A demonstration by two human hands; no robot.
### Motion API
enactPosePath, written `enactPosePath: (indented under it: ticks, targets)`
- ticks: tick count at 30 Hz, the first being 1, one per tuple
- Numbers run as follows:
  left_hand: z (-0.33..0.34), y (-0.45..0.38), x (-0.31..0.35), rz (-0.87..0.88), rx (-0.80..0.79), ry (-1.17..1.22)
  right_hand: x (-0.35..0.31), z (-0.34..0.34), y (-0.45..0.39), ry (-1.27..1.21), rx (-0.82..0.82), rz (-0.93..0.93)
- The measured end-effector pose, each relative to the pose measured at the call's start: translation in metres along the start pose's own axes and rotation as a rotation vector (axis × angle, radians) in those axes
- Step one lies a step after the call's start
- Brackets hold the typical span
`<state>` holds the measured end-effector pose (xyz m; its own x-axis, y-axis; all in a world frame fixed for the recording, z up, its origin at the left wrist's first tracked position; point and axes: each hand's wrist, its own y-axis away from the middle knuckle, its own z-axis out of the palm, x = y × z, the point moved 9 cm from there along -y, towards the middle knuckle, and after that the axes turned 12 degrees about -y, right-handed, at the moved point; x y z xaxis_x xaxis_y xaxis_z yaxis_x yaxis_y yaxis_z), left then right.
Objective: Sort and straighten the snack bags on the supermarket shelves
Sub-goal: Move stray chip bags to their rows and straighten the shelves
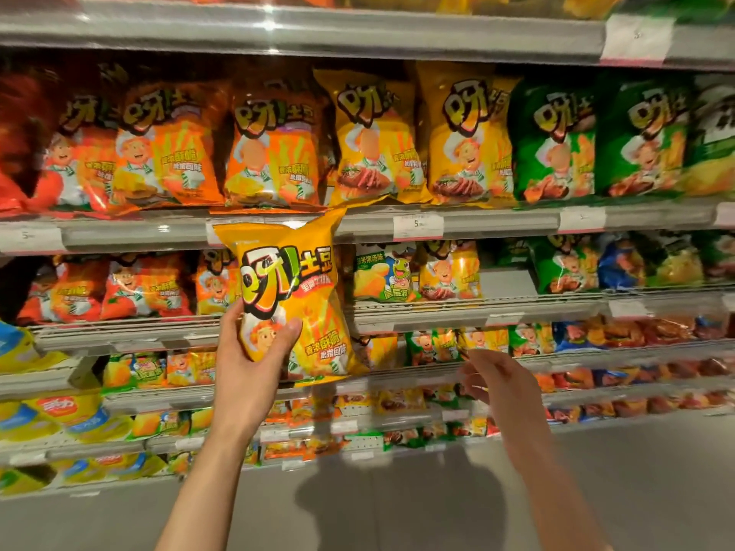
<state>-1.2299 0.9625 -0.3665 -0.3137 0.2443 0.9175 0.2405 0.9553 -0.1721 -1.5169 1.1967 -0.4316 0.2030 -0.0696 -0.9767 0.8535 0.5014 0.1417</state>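
My left hand grips a yellow snack bag by its lower left part, thumb across the front, holding it upright in front of the shelves. The bag's top reaches the rail of the shelf above. On that upper shelf stand orange bags, two yellow bags of the same look, and green bags. My right hand hangs free to the right, lower down, fingers loosely bent and holding nothing. It looks blurred.
Behind the held bag the middle shelf carries smaller orange, yellow and green bags with a bare gap at its right. Lower shelves hold several small mixed packs. Price tags line the rails. Grey floor lies below.
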Motion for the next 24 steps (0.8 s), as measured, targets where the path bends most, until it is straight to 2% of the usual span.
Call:
enactPosePath:
  ticks: [14,24]
  targets:
    - [0.022,-0.015,-0.023,-0.082,0.035,-0.001,0.008,0.043,-0.065,0.091,-0.143,0.0]
    - [0.084,0.021,-0.045,-0.208,0.113,-0.085,0.017,0.04,-0.146,0.159,-0.297,0.055]
